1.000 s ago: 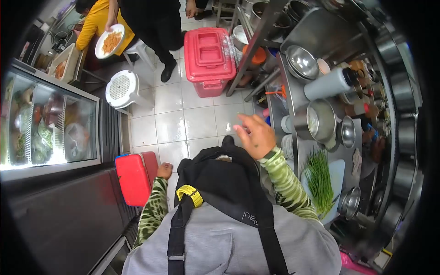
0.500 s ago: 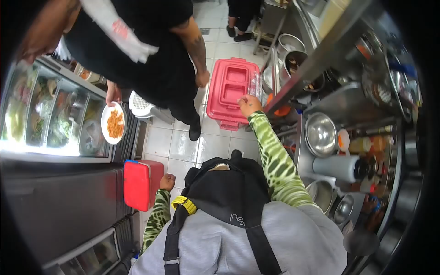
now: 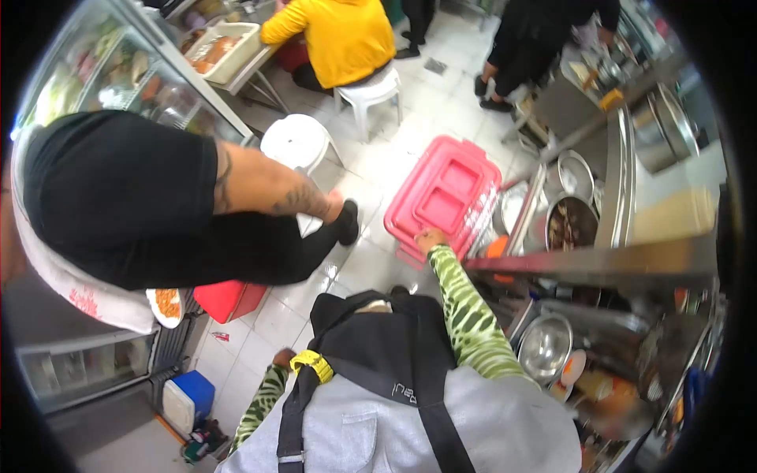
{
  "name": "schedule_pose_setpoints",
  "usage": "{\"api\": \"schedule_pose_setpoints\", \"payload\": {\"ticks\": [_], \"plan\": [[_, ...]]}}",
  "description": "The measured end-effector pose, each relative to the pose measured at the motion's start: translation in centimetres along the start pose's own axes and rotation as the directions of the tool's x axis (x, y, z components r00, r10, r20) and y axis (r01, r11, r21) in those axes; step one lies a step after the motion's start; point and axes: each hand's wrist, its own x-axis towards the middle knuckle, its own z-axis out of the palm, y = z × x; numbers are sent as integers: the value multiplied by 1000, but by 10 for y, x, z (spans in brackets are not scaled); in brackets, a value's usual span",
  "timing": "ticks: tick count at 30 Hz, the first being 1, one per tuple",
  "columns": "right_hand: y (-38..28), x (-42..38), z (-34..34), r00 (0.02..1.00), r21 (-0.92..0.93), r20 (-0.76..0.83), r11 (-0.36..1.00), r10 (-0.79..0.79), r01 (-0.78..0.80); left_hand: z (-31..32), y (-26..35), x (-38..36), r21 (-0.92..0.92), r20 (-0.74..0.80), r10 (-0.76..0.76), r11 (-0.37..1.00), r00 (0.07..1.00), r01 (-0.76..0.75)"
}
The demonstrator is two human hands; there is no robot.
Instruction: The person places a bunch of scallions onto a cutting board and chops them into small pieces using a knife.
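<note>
My right hand (image 3: pixel 430 239), in a green patterned sleeve, is in front of me over the near edge of a pink lidded bin (image 3: pixel 443 189); its fingers are curled, and whether they touch the lid or hold anything is too small to tell. Low at my left side hangs my left hand (image 3: pixel 284 359), beside the yellow band (image 3: pixel 312 364) on my apron strap. Its fingers are mostly hidden. The bin stands on the tiled floor, its lid on.
A person in black (image 3: pixel 126 197) passes on the left near a plate of orange food (image 3: pixel 167 306) and a red box (image 3: pixel 229 299). White stools (image 3: pixel 296 142), a seated person in yellow (image 3: pixel 339 39), a blue cooler (image 3: pixel 191 394), and shelves with metal bowls (image 3: pixel 546 347) surround the aisle.
My view has turned and shifted forward. The person in black has moved past toward my left with the plate. More stools and the person in yellow have come into view.
</note>
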Motion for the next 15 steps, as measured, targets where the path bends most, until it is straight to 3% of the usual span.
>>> {"api": "schedule_pose_setpoints", "payload": {"ticks": [1,3,4,5,6,7,8,9,12,14,15], "plan": [[-16,7,-4,999,25,-13,999,-34,34,8,1,-3,-67,31,-36,997,999,38],[-63,21,-12,984,-114,-14,978,-176,173,17,15,2,-328,95,-102,936,990,128],[-82,43,-2,976,-165,37,962,-214,218,15,24,17,-563,155,-121,805,980,188],[-76,83,31,978,45,96,983,-183,180,6,39,36,-812,225,-118,526,967,253],[-120,77,23,955,2,61,956,-291,292,-7,51,60,-946,286,-91,130,954,296],[-156,82,28,945,-32,63,946,-320,323,-26,66,90,-903,345,-30,-284,938,323],[-191,93,35,937,-65,100,938,-334,341,-51,81,123,-758,384,29,-561,923,333],[-227,100,37,922,-81,121,922,-369,379,-75,94,152,-594,415,83,-730,906,339],[-315,146,44,844,-129,140,835,-518,535,-103,100,191,-262,474,107,-931,874,256],[-364,181,50,802,-160,153,786,-577,596,-72,60,174,-296,385,-2,-948,923,121],[-387,202,45,793,-180,165,772,-587,609,-53,32,161,-323,317,29,-936,948,137]]}}
